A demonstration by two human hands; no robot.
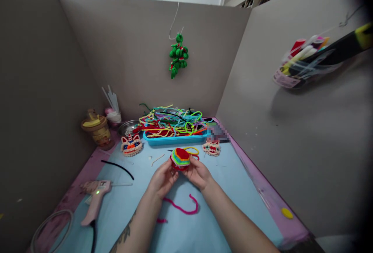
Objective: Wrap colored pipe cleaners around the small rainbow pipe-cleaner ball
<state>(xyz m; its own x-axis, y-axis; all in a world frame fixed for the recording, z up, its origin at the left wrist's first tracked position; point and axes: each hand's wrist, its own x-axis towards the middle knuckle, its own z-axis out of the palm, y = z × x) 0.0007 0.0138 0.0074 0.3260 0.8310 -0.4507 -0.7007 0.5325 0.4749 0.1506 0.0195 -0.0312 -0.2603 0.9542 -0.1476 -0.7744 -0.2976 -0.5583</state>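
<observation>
Between my two hands is a small round pipe-cleaner piece (181, 156), with a red top and orange, turquoise and lime bands below it. My left hand (163, 178) grips its left side, fingers curled beneath. On the right edge, my right hand (198, 172) pinches it with the fingers closed. Just behind it lie scissors (193, 151) with yellow and red handles, partly hidden by the piece. A curved magenta pipe cleaner (186, 211) rests on the blue mat below my hands, and a shorter magenta bit (161, 220) is beside my left forearm.
A blue tray (175, 141) heaped with colourful pipe cleaners stands at the back. Two pipe-cleaner animal faces (131, 145) flank it. A pink glue gun (97, 198) with a lit green light lies left, near a black pipe cleaner (118, 167). Partition walls surround the table.
</observation>
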